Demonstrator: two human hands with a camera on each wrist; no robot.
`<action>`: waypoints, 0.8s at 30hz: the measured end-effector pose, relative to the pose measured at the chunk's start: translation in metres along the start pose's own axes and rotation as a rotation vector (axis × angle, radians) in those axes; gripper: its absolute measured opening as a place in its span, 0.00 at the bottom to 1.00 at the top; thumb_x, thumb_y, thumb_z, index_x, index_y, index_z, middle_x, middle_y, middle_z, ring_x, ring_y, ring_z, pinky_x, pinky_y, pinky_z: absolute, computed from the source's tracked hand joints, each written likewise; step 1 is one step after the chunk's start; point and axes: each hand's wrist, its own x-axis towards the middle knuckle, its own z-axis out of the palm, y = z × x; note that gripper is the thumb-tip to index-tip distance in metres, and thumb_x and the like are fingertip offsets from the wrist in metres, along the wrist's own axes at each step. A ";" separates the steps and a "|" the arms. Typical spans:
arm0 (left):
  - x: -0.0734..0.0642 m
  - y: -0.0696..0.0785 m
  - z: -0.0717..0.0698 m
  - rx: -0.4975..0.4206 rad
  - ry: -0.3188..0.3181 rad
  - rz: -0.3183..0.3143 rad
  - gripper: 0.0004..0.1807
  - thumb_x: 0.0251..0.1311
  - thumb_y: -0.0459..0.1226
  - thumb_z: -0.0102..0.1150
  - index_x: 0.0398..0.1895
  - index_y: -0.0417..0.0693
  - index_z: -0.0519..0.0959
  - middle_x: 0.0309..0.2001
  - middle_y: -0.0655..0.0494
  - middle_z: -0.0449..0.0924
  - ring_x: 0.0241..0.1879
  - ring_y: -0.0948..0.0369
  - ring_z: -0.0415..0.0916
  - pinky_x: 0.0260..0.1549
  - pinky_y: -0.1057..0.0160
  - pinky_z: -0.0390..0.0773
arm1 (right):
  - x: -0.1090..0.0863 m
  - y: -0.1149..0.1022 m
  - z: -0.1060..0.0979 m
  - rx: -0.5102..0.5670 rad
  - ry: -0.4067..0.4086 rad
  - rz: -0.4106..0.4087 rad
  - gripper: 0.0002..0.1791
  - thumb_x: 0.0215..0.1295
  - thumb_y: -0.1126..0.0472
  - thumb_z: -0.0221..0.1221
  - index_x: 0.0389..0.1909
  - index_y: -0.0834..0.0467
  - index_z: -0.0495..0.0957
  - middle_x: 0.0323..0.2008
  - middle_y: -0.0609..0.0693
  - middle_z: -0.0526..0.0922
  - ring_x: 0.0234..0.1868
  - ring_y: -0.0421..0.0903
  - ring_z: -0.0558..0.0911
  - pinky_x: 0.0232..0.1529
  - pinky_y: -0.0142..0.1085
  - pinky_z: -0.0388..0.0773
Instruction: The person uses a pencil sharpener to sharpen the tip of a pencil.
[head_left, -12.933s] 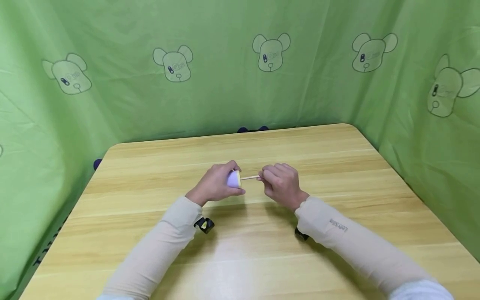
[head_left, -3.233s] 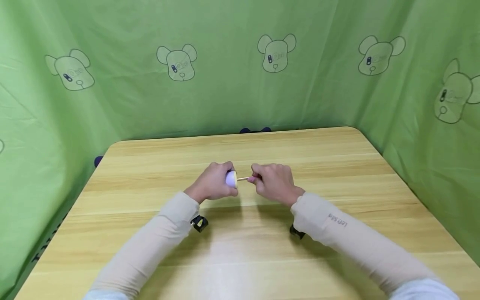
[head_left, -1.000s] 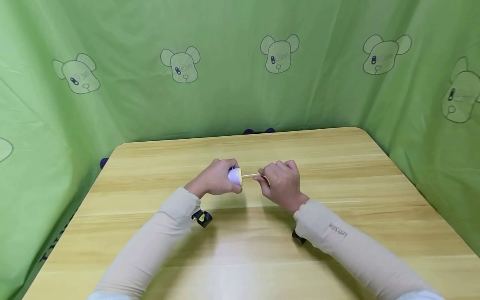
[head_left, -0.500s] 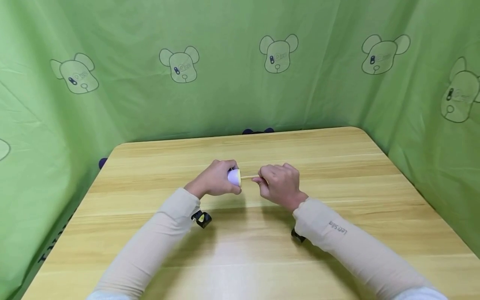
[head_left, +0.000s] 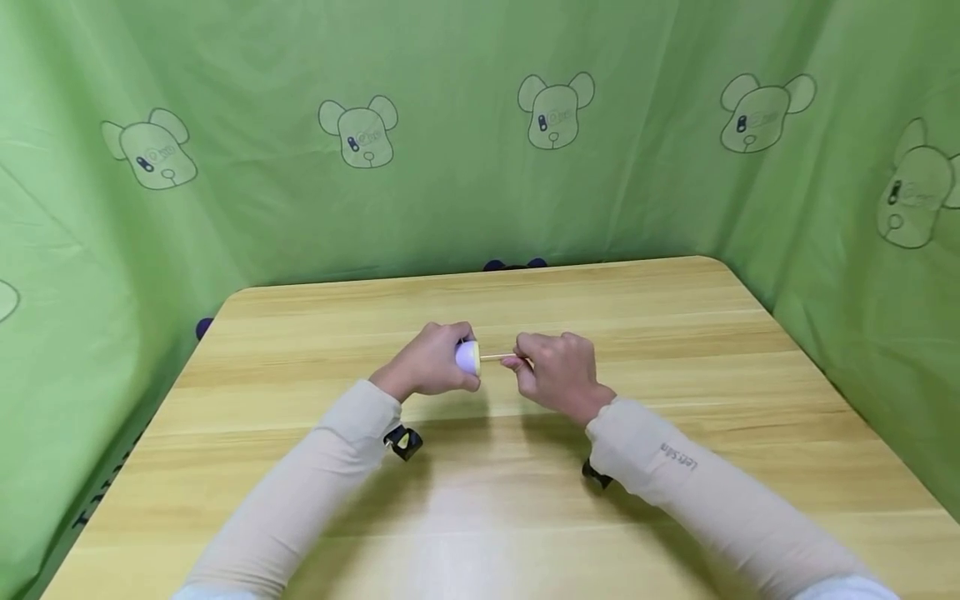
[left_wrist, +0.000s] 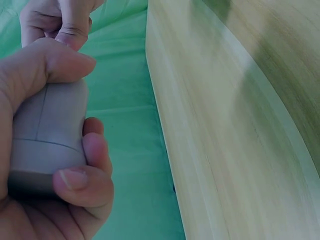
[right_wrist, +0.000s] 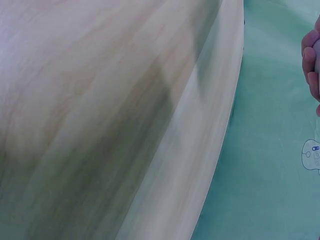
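Observation:
My left hand (head_left: 429, 360) grips a small lavender, rounded object (head_left: 467, 357) with a pale yellow rim, its fingers and thumb curled around it. Close up in the left wrist view, this object (left_wrist: 55, 120) looks greyish, with thin seam lines and a dark lower end; the palm hides part of it. A thin, pale, straight rod (head_left: 495, 357) sticks out of its yellow-rimmed end. With thumb and forefinger, my right hand (head_left: 558, 373) pinches the rod's other end, which is hidden in the fingers. Both hands are above the table, a short gap between them.
Beneath the hands stretches a light wood-grain table (head_left: 465, 500) with rounded far corners. A green curtain (head_left: 450, 208) printed with bear heads hangs behind and at both sides. A small black device (head_left: 403, 442) sits at the left wrist, another (head_left: 596, 475) at the right.
Over the last second the right hand has turned at the wrist, and less of the rod shows between the hands. The left hand keeps its grip on the lavender object, almost in place.

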 end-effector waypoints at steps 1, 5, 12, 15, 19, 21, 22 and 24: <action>0.000 0.000 0.001 0.003 0.002 0.000 0.21 0.41 0.37 0.73 0.39 0.44 0.75 0.29 0.53 0.76 0.28 0.58 0.75 0.23 0.65 0.77 | 0.000 0.000 -0.001 0.007 -0.021 0.008 0.28 0.73 0.40 0.45 0.16 0.53 0.69 0.09 0.41 0.65 0.10 0.34 0.51 0.09 0.30 0.48; 0.002 -0.001 0.003 0.013 0.016 0.007 0.22 0.40 0.37 0.73 0.40 0.43 0.75 0.30 0.53 0.76 0.28 0.58 0.76 0.24 0.66 0.77 | 0.002 -0.001 -0.006 0.038 -0.133 0.075 0.23 0.68 0.44 0.55 0.17 0.53 0.68 0.08 0.41 0.61 0.10 0.34 0.50 0.09 0.30 0.46; 0.001 0.000 0.004 0.037 0.048 0.013 0.24 0.40 0.36 0.74 0.41 0.42 0.74 0.31 0.52 0.77 0.28 0.58 0.76 0.25 0.66 0.77 | 0.013 -0.007 -0.015 0.164 -0.424 0.335 0.18 0.61 0.51 0.64 0.18 0.51 0.68 0.10 0.40 0.63 0.11 0.39 0.59 0.11 0.33 0.52; 0.000 0.000 0.004 0.069 0.066 0.028 0.24 0.39 0.35 0.74 0.41 0.42 0.75 0.31 0.52 0.77 0.28 0.58 0.76 0.25 0.66 0.77 | 0.020 -0.007 -0.018 0.279 -0.593 0.480 0.18 0.65 0.51 0.61 0.19 0.51 0.68 0.13 0.41 0.66 0.14 0.40 0.63 0.14 0.34 0.55; -0.001 -0.001 0.007 0.130 0.080 0.074 0.24 0.39 0.36 0.74 0.42 0.42 0.75 0.31 0.53 0.78 0.29 0.59 0.76 0.26 0.66 0.77 | 0.029 -0.003 -0.021 0.442 -0.755 0.616 0.18 0.67 0.53 0.58 0.19 0.53 0.67 0.14 0.44 0.65 0.15 0.40 0.62 0.17 0.33 0.55; -0.001 -0.001 0.007 0.141 0.086 0.085 0.24 0.39 0.36 0.74 0.42 0.42 0.75 0.32 0.53 0.78 0.29 0.59 0.76 0.26 0.67 0.77 | 0.031 -0.001 -0.022 0.471 -0.770 0.620 0.17 0.67 0.54 0.58 0.20 0.54 0.68 0.14 0.44 0.64 0.15 0.40 0.61 0.17 0.33 0.55; -0.001 -0.002 0.007 0.140 0.090 0.086 0.25 0.40 0.36 0.75 0.42 0.42 0.75 0.32 0.52 0.79 0.29 0.59 0.76 0.26 0.67 0.77 | 0.032 0.000 -0.022 0.461 -0.760 0.599 0.17 0.67 0.54 0.58 0.20 0.54 0.69 0.14 0.45 0.65 0.15 0.40 0.61 0.17 0.33 0.55; -0.001 -0.002 0.004 0.122 0.092 0.072 0.25 0.40 0.36 0.74 0.43 0.42 0.75 0.32 0.52 0.78 0.29 0.59 0.76 0.26 0.66 0.77 | 0.032 -0.001 -0.022 0.423 -0.706 0.532 0.14 0.67 0.53 0.59 0.23 0.54 0.72 0.15 0.44 0.68 0.15 0.40 0.64 0.17 0.33 0.59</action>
